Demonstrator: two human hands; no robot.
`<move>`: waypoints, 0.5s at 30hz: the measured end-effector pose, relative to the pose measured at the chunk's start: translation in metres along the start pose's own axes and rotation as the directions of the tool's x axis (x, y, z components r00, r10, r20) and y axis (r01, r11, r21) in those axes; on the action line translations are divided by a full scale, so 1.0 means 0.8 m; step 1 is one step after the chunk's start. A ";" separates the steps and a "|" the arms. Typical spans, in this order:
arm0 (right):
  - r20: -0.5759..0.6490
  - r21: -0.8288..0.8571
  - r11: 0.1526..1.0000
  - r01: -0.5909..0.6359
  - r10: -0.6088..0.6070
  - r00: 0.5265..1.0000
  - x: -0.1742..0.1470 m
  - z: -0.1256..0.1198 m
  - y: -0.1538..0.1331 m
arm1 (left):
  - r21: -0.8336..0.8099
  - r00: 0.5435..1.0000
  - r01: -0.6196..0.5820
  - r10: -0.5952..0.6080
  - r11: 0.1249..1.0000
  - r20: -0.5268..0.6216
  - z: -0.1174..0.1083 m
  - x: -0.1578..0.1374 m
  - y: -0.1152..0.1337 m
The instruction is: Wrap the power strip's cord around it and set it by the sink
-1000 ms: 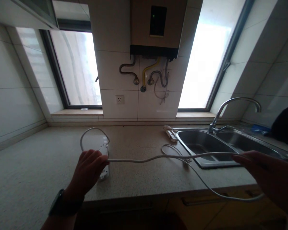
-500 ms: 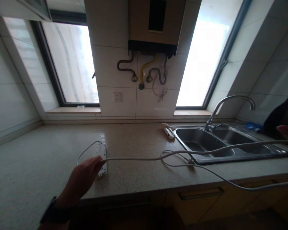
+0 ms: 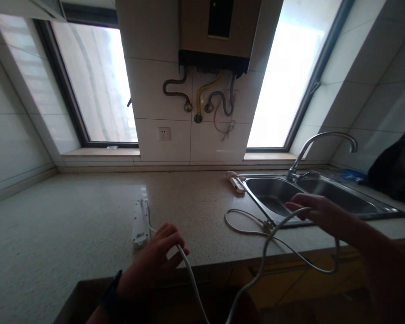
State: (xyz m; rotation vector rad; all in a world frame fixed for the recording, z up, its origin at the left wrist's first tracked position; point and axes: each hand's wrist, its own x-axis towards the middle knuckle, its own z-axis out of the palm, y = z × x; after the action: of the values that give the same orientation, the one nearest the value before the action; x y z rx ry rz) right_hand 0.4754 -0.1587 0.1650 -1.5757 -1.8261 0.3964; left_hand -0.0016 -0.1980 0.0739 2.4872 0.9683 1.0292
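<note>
In front of you is a wall of large pale tiles with thin dark joints. A brown gas water heater hangs mid-wall, and a wall socket sits below it to your left. Daylight glares through the dark-framed left window and right window, while your room stays dim. Beneath them runs a speckled countertop, with a double-bowl steel sink set in on your right and yellowish cabinet fronts below.

Power strip left of sink
</note>
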 end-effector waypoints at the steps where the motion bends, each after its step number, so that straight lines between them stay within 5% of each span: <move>1: 0.157 0.068 0.997 -0.034 0.023 0.987 0.002 0.027 -0.010 | 0.009 0.998 -0.011 0.010 1.000 0.060 0.009 0.005 0.003; 4: 0.374 -0.071 0.996 -0.049 0.073 0.925 0.007 0.100 -0.037 | 0.066 0.986 -0.010 -0.001 0.998 0.168 0.039 0.020 0.003; 9: 0.482 -0.262 0.954 0.147 -0.003 0.876 0.019 0.173 -0.055 | 0.173 0.936 -0.077 0.011 0.982 0.353 0.074 0.030 -0.022; 12: 0.495 -0.348 0.913 0.214 -0.015 0.869 0.025 0.193 -0.048 | 0.199 0.906 -0.088 -0.005 0.976 0.423 0.061 0.027 -0.041; 15: 0.533 -0.338 0.915 0.220 -0.007 0.846 0.034 0.204 -0.038 | 0.284 0.947 0.065 -0.149 0.957 0.285 0.026 0.020 -0.068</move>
State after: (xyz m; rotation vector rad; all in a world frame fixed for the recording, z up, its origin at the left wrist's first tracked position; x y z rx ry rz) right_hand 0.3435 -0.1072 0.0748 -1.7154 -2.5397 0.4602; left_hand -0.0047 -0.1477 0.0415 2.6658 1.1949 0.4826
